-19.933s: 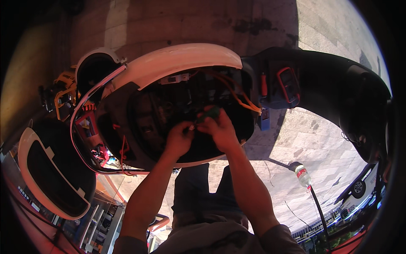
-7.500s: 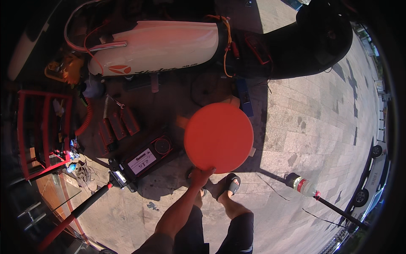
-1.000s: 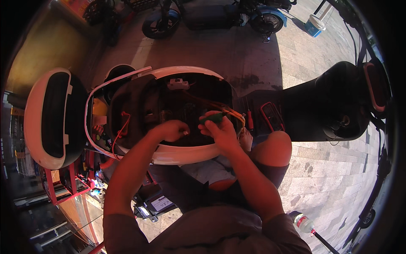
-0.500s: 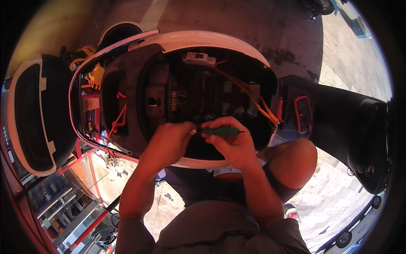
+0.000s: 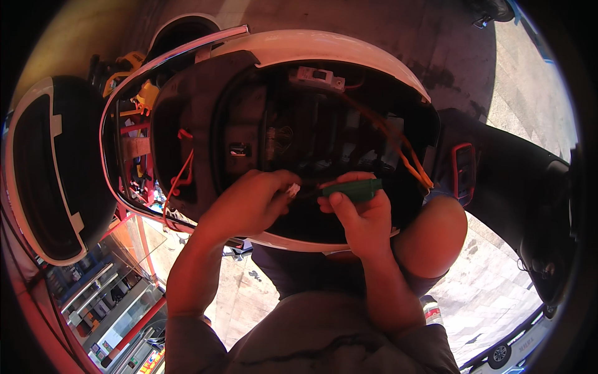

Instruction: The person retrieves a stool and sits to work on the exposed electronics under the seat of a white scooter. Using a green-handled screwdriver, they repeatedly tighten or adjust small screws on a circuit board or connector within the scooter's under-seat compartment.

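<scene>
I am working over the open body of a white scooter (image 5: 336, 42). My left hand (image 5: 252, 202) is closed on a small white connector (image 5: 293, 189) inside the dark compartment (image 5: 311, 128). Just to its right, my right hand (image 5: 364, 221) grips a green-handled tool (image 5: 350, 190), thumb against the handle and pointing toward the connector; its tip is too dark to make out. Above them a pale switch box (image 5: 317, 78) is mounted on the inner wall. Orange cables (image 5: 416, 163) run down the compartment's right side, and a red wire (image 5: 182, 162) lies at the left.
A detached white-and-black cover (image 5: 47, 171) stands at the left, near yellow tools (image 5: 146, 96). A red-and-black meter (image 5: 463, 174) sits right of the compartment. My bare knee (image 5: 436, 237) is beside its lower right edge; a parked car (image 5: 517, 343) is beyond.
About eight seconds ago my left hand held a red stool; now I am seated at the scooter. Over the last second, both hands moved slightly right and the view moved closer over the compartment.
</scene>
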The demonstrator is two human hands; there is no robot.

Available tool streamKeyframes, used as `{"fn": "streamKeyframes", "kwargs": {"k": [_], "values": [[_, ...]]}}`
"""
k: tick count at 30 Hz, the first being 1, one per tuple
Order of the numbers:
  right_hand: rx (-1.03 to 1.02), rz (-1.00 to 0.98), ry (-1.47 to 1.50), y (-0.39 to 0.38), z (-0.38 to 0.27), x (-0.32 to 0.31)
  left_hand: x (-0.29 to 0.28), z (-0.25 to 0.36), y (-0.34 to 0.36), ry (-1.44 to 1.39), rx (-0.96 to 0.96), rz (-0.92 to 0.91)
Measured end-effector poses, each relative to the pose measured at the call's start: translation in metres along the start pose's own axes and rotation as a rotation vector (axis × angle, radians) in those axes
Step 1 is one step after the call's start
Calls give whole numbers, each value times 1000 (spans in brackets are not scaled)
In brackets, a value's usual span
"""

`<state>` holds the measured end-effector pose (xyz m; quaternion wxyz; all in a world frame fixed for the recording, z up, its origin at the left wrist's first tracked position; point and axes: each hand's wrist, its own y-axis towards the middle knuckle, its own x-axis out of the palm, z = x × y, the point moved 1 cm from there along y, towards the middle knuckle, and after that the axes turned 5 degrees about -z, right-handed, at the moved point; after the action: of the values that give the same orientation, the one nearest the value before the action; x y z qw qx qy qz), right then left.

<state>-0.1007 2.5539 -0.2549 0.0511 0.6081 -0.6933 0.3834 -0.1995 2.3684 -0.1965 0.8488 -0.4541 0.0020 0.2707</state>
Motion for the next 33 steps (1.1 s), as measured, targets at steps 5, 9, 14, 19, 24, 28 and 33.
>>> {"fn": "streamKeyframes", "kwargs": {"k": [5,9,14,19,24,28,33], "values": [[-35,56,23,11,3,-2,-4,-3,2,29,55,-51],[-21,26,55,17,5,1,-3,-6,4,-11,13,-99],[143,-31,-87,16,-3,5,8,-5,6,137,21,89],[-189,-117,-621,23,0,18,21,-1,3,387,83,261],[-123,-182,-539,34,15,10,26,-4,2,448,77,243],[-41,-159,-503,39,22,4,25,-4,3,383,148,223],[179,-106,-303,40,19,-2,21,-2,2,291,176,173]]}}
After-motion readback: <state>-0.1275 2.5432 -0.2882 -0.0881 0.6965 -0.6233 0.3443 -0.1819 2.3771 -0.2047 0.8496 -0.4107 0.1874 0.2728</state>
